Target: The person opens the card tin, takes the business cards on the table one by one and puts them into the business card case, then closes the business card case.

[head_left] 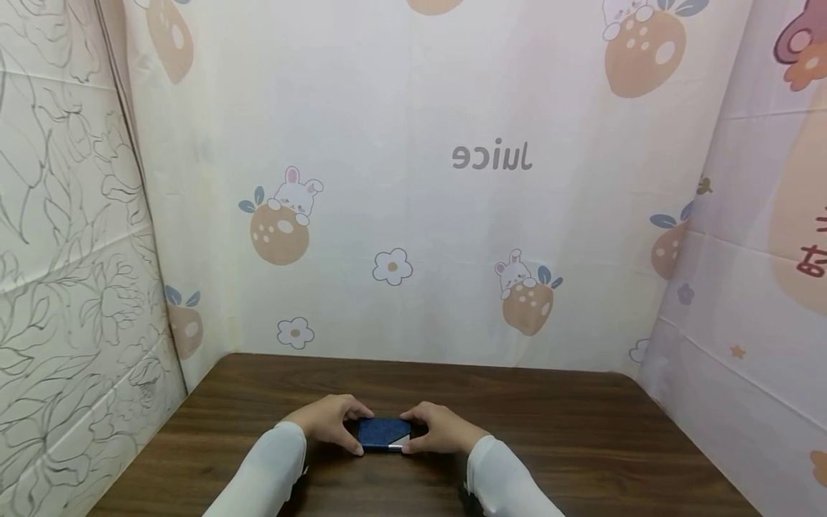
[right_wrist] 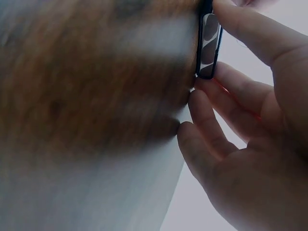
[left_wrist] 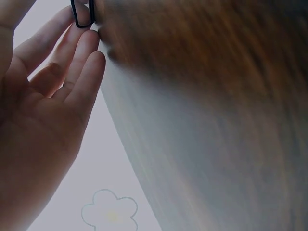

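Note:
A small flat blue case (head_left: 384,433) with a silvery triangular corner lies low at the front of the wooden table. My left hand (head_left: 332,422) pinches its left end, thumb at the near edge and fingers at the far one. From the other side my right hand (head_left: 444,428) grips the right end the same way. The left wrist view catches only the dark-edged end of the case (left_wrist: 91,14) beyond the fingers. In the right wrist view, the narrow end of the case (right_wrist: 209,45) shows a dark frame around pale and grey patches, with fingertips against the tabletop.
The dark wood-grain table (head_left: 549,409) spreads out around both hands. Behind it hangs a pale printed curtain (head_left: 400,201) with fruit, rabbits and flowers. More printed cloth (head_left: 71,251) closes the left side, and another panel (head_left: 730,287) the right.

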Motion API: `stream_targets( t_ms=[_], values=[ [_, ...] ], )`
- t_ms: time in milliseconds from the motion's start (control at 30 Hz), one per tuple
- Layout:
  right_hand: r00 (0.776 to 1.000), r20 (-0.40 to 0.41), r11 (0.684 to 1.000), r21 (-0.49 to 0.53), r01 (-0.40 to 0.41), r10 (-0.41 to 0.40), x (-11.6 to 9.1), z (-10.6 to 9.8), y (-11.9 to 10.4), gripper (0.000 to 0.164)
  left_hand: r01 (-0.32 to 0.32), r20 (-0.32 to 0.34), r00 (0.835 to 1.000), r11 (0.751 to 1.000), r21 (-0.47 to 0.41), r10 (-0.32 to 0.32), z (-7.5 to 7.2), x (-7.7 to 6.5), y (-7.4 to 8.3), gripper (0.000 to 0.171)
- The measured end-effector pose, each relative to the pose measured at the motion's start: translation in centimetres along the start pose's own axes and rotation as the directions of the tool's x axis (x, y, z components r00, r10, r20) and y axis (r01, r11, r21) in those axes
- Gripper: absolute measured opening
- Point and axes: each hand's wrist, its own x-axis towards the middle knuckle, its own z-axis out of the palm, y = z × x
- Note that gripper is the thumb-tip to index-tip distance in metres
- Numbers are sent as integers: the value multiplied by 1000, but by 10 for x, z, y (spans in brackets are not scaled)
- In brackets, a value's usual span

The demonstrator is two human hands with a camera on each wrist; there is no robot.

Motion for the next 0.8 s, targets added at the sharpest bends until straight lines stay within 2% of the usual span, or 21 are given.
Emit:
stream_targets(
  t_ms=[500,800],
  values=[
    [999,33,1000,-15,6,-5,-4,-3,3,55,-3,15,1000,999,43,2,1,3,6,56],
    [999,35,1000,2,-2,2,-19,-12,17,56,-18,33,999,995,95,15,10,19,22,57]
  ],
)
